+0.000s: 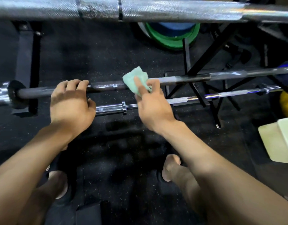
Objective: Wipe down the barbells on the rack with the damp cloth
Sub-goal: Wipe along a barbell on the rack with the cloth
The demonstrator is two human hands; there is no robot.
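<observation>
The right hand [152, 103] pinched the green cloth [136, 80] against the dark barbell [107, 86] at frame centre. Just left of it, the left hand [71, 101] curled over the same bar, gripping it.

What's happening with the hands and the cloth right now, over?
Left hand grips dark barbell. Right hand holds green cloth on the bar. Nothing in the way.
</observation>
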